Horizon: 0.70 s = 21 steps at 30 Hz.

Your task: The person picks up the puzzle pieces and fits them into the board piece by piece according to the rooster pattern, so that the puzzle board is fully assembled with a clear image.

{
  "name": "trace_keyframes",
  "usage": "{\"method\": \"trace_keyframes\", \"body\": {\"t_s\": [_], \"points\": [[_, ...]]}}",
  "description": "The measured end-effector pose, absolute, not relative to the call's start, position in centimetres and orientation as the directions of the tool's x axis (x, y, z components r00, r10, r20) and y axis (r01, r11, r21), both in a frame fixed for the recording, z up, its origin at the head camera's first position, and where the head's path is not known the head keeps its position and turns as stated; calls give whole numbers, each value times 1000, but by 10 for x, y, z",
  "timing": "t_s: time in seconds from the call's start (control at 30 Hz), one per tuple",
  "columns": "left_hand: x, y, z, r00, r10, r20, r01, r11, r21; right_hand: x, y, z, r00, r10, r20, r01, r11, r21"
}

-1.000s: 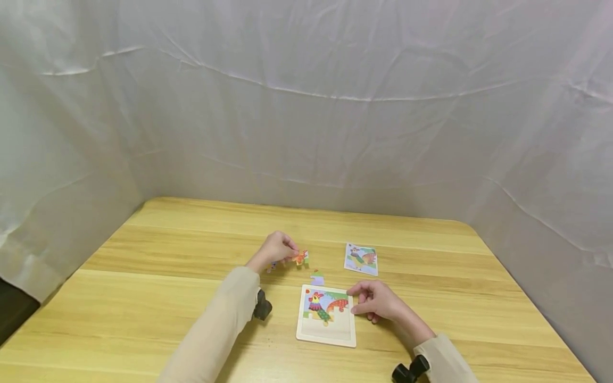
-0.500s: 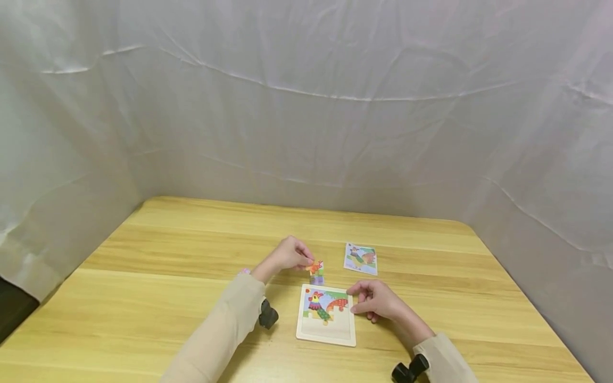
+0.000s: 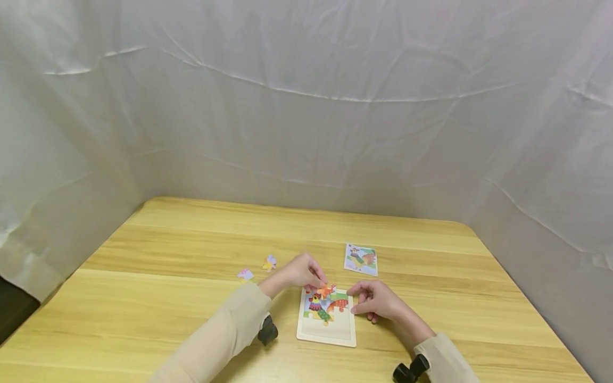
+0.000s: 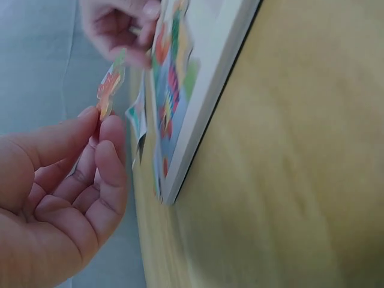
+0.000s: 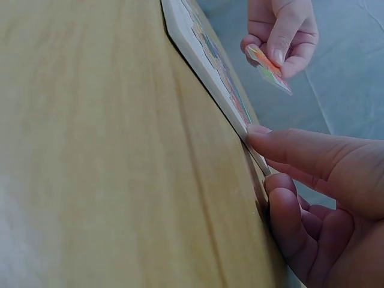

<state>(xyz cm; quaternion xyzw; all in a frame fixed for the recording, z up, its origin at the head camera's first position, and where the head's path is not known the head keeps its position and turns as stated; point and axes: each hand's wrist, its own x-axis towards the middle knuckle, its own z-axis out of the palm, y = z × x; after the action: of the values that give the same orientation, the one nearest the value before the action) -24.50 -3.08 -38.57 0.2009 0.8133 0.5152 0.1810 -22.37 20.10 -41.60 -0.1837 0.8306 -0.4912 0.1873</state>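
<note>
The left hand [image 3: 303, 271] has brought a puzzle piece [image 3: 328, 291], orange with a touch of green, in from the left to above the far part of the puzzle board [image 3: 325, 341]; half a second ago it was short of the rim. The left thumb and fingertips pinch it, clear of the board. The right hand [image 3: 378, 300] has stayed put, gripping the rim with the thumb on top and fingers curled beneath. Bare backing shows nearer the person than the left fingers, so I judge the work has gone from fetching to placing, with this piece not yet seated. Leftward of the left fingers, a lilac-and-yellow piece [image 3: 270, 263] and a pink-marked piece [image 3: 245, 274] lie on the bench [image 3: 143, 266], now uncovered. A picture card [image 3: 361, 259] lies beyond the right fingers.
</note>
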Motion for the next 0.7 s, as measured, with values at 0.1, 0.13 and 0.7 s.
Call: {"method": "trace_keyframes", "body": {"t_s": [0.1,0.13,0.7], "points": [[-240,-25,-386,-844,528,-99,147,405,902,-224,201,-416,-862,-490,-130,-125,453,-883],[-238,-23,-386,-841,531,-104,148,410,900,-224,201,-417,-862,-489,-130,-125,453,-883],[-227,-1,-392,-844,523,-116,221,536,815,-224,202,-418,-854,-507,-114,-133,425,-895]]}}
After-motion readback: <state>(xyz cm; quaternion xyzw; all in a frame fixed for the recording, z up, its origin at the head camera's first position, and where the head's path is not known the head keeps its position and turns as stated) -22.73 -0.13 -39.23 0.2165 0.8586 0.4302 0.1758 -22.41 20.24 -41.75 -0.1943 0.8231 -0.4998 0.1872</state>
